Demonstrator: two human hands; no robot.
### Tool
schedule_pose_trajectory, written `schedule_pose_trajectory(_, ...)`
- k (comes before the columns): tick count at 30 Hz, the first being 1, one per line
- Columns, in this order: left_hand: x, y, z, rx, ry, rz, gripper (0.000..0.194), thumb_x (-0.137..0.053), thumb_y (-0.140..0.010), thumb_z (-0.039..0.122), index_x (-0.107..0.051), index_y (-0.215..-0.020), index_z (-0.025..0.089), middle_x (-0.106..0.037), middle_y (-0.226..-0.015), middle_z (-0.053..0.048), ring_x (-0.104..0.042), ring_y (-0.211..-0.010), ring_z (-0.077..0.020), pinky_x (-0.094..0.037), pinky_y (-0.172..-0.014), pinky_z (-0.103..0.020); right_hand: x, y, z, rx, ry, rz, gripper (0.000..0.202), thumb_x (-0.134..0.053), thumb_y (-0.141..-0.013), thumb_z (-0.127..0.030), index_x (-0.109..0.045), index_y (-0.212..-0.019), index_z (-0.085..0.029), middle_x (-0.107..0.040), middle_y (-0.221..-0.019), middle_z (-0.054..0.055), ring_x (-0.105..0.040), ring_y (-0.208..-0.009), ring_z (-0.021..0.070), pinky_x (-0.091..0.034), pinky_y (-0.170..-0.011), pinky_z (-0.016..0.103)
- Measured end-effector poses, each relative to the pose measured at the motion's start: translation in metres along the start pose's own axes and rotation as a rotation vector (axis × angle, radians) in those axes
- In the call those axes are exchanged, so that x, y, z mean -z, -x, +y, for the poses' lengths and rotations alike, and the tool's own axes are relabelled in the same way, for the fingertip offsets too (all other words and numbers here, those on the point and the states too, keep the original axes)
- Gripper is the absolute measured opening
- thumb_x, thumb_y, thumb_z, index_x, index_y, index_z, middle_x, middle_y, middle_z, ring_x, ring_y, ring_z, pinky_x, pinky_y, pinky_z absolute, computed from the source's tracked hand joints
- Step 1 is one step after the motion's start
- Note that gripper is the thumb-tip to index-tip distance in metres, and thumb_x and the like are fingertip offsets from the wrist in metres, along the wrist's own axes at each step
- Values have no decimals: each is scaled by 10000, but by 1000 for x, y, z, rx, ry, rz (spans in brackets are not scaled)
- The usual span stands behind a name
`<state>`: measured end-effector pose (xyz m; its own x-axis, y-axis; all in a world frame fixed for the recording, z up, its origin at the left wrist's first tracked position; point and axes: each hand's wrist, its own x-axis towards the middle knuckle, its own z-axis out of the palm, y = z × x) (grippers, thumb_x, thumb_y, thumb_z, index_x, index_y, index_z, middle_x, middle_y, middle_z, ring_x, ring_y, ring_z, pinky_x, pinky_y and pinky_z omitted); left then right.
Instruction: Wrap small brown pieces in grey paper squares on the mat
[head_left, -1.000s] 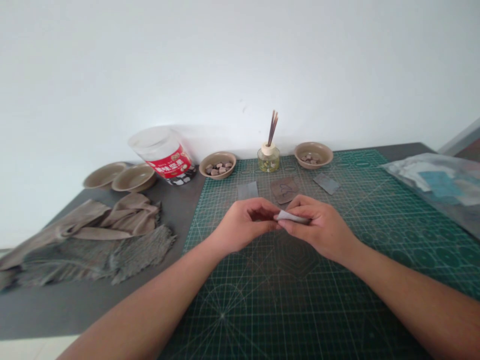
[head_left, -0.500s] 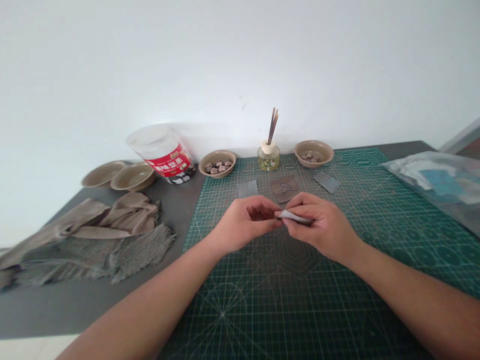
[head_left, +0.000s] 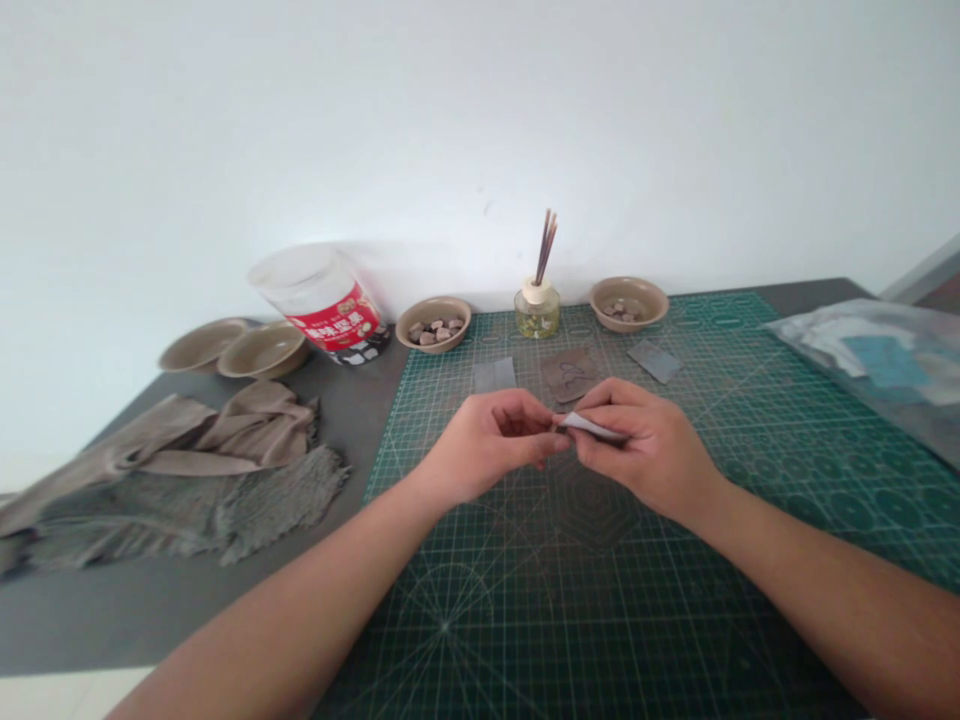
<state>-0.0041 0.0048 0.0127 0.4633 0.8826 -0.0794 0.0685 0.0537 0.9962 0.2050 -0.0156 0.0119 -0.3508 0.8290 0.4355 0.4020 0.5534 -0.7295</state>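
Over the green cutting mat point(head_left: 510, 610) my two hands meet at the fingertips. My right hand point(head_left: 649, 445) is closed on a small folded piece of sandpaper point(head_left: 592, 428), pale grey on the side that shows. The fingertips of my left hand point(head_left: 499, 440) are pinched together against the paper's left end. Something small and dark shows between them, mostly hidden, and I cannot make out what it is. Just beyond the hands lie a brown square point(head_left: 570, 374) with a pen mark, a grey piece point(head_left: 494, 375) to its left and another grey piece point(head_left: 655, 361) to its right.
Along the wall stand a bowl of stones point(head_left: 434, 325), a reed diffuser point(head_left: 537, 308) and a second bowl with stones point(head_left: 628, 304). At left are two stacked bowls point(head_left: 264, 350), a red-labelled plastic tub point(head_left: 330, 305) and crumpled cloths point(head_left: 187, 470). A plastic bag point(head_left: 885, 360) lies right.
My fingertips have shifted slightly against each other, and the folded paper has tilted a little more. The left thumb lies slightly further right. Everything else lies as before.
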Motion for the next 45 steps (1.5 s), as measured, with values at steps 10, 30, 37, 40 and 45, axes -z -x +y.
schedule_pose_trajectory(10,0,-1,-2,-43,14,-22,228,-838,-723,213,-724,-900,124,-740,-808,-34,-646,-701,-107,-507,-659,-210,2,-1,-1,-90,-126,-73,104,-694,-862,-218,-786,-902,-248,-675,-882,9,-642,-792,151,-495,-716,278)
schedule_pose_trajectory(30,8,-4,-9,-176,-96,-6,233,-717,-792,121,-705,-1023,150,-746,-902,-57,-701,-799,-151,-552,-747,-260,5,0,4,-298,-273,-34,196,-657,-918,-370,-747,-894,-198,-698,-736,-9,-640,-676,149,-456,-611,252)
schedule_pose_trajectory(37,-4,-7,-13,-99,138,107,231,-773,-764,149,-678,-974,153,-770,-912,-53,-725,-799,-152,-579,-785,-288,1,0,5,-136,51,134,176,-622,-946,-335,-753,-981,-223,-759,-862,-2,-699,-756,168,-517,-685,262)
schedule_pose_trajectory(40,-4,-6,-12,-85,127,186,207,-823,-721,187,-668,-852,144,-772,-892,-53,-725,-799,-159,-578,-790,-293,-2,-1,3,16,130,163,173,-629,-930,-231,-741,-1061,-212,-767,-1039,22,-716,-939,181,-546,-856,271)
schedule_pose_trajectory(45,-10,2,-3,-106,6,234,178,-777,-776,228,-680,-902,148,-756,-804,-35,-713,-735,-154,-577,-723,-277,-9,1,3,217,201,161,246,-619,-913,-137,-729,-1128,-186,-748,-1166,50,-705,-1072,165,-543,-993,264)
